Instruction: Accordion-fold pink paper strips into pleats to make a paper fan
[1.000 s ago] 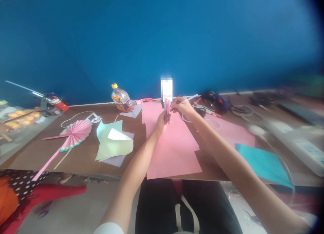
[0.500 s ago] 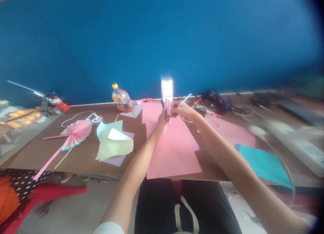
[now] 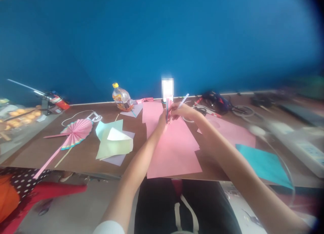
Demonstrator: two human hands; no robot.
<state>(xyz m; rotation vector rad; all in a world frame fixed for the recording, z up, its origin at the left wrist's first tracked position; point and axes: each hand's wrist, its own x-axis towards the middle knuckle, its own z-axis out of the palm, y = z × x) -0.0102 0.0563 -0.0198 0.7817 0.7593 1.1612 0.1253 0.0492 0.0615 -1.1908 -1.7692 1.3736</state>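
Above the pink paper sheets [image 3: 172, 153], my left hand [image 3: 164, 119] is closed around a folded pink paper [image 3: 169, 104]. The folds stand upright in a narrow bundle, with a bluish edge on its left side. My right hand [image 3: 179, 110] is closed on a slim pale stick [image 3: 186, 98], which tilts up to the right; its kind is not clear. The fingers of my right hand are against the right side of the folded paper, and the stick's lower end is hidden by them. A finished-looking pink paper fan [image 3: 77, 132] lies to the left.
A bright, blurred-out upright screen [image 3: 167, 88] stands behind my hands. A drink bottle [image 3: 123, 99] is at the back left, and loose pale papers [image 3: 115, 149] lie nearer. To the right are a teal sheet [image 3: 263, 163], cables [image 3: 243, 110] and a white power strip [image 3: 301, 149].
My right hand and the stick have shifted slightly left, closer against the folded paper. My left hand keeps its hold almost in place.
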